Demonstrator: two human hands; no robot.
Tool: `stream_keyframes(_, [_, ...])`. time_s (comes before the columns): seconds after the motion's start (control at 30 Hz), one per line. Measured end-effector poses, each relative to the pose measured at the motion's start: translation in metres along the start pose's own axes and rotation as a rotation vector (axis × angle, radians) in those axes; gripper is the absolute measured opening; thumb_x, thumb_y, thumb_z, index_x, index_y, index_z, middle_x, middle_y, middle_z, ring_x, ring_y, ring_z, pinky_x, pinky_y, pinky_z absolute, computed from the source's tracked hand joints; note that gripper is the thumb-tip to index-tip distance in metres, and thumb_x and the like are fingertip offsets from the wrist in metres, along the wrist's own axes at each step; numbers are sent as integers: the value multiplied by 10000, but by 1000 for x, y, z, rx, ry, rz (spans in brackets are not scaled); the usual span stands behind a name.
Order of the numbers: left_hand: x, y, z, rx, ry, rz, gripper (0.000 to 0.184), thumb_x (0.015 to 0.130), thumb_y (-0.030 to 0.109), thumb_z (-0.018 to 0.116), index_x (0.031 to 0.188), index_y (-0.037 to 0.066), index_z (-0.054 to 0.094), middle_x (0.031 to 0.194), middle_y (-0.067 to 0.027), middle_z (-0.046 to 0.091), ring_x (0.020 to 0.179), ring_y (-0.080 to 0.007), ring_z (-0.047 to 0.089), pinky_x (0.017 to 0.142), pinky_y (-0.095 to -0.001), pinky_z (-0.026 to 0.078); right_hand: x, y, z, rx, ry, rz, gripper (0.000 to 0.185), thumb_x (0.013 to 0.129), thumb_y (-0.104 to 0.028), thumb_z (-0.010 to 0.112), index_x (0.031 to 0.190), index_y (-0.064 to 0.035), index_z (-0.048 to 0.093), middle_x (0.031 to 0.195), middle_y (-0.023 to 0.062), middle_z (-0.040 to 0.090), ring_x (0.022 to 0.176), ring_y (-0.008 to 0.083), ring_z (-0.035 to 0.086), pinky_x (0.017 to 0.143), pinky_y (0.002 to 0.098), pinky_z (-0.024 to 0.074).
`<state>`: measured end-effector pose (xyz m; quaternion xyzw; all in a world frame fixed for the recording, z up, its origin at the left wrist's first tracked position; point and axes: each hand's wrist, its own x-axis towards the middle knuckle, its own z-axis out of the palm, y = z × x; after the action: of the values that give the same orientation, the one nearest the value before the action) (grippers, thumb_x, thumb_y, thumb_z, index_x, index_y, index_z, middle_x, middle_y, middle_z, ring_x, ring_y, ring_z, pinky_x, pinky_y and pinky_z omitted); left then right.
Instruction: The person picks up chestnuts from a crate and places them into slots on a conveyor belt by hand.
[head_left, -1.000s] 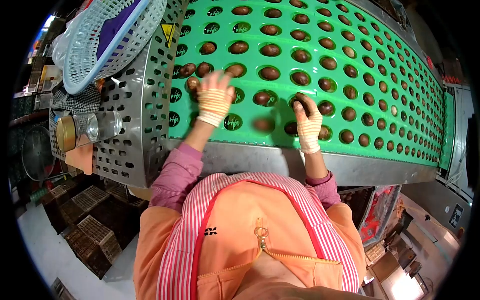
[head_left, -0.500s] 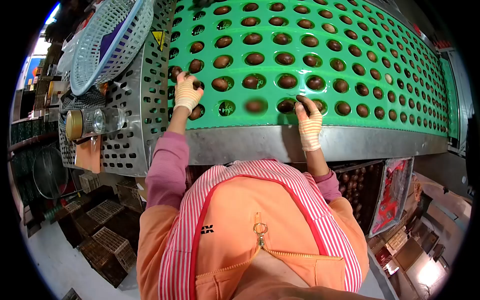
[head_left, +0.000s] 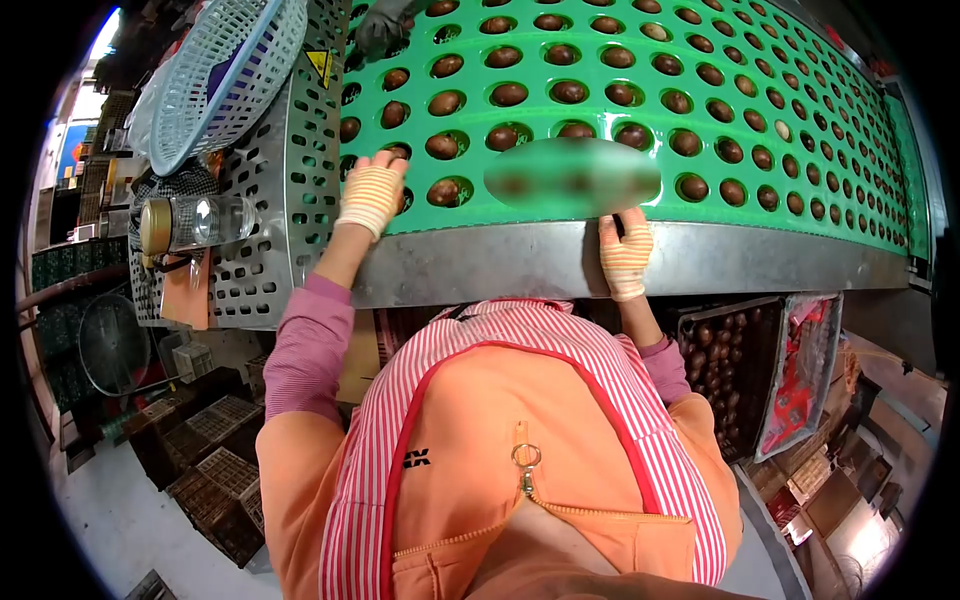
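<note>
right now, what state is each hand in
Left hand: at a brown egg, grip can't be told.
Right hand: partly curled, holding can't be told.

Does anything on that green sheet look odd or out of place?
Yes: toward the right, an egg-shaped piece looks nearly white among brown pieces. Also, a blurred oval patch near the right hand hides part of the green sheet.

At the left, a basket [head_left: 262, 82] was near the label [head_left: 319, 67] of the metal guard [head_left: 293, 170]. A jar [head_left: 200, 222] with a golden lid [head_left: 155, 226] was near the basket, and crates [head_left: 222, 425] stood on the floor [head_left: 110, 510].
</note>
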<state>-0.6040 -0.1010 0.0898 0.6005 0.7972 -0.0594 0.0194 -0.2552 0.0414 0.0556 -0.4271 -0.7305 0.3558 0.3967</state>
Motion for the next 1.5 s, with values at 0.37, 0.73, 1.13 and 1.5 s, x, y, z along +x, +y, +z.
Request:
stream_keyframes(0.37, [-7,-27,21,385,-499,-127,282,836,43,605,1118,62,597,1116,-149,634,1079,-311,605,862,-403,530,-2,6,6,-39,59,-86,153,826,-31,666,977,-8,672,1024,168,668,922,325,651,821,382,518])
stream_keyframes(0.73, [7,8,-21,59,-545,-335,263,893,204,593,1102,52,644,1102,-150,683,1047,-330,644,854,-421,529,-3,6,7,-68,65,-40,160,831,-59,662,986,-23,678,1038,164,663,915,327,649,807,386,518])
stream_keyframes(1.13, [-16,21,37,-472,1,-81,435,798,160,676,1218,118,573,1181,-167,558,1069,-374,554,905,-452,467,-7,10,12,-284,106,-179,183,813,-63,667,994,-37,661,1037,156,664,945,346,631,835,419,504])
stream_keyframes(1.5, [82,-36,36,-697,304,-240,334,853,152,614,1184,110,624,1064,-189,647,952,-365,629,844,-436,505,-22,1,13,-673,54,-337,466,789,-178,671,1234,-103,551,1352,174,469,1230,394,447,988,516,376])
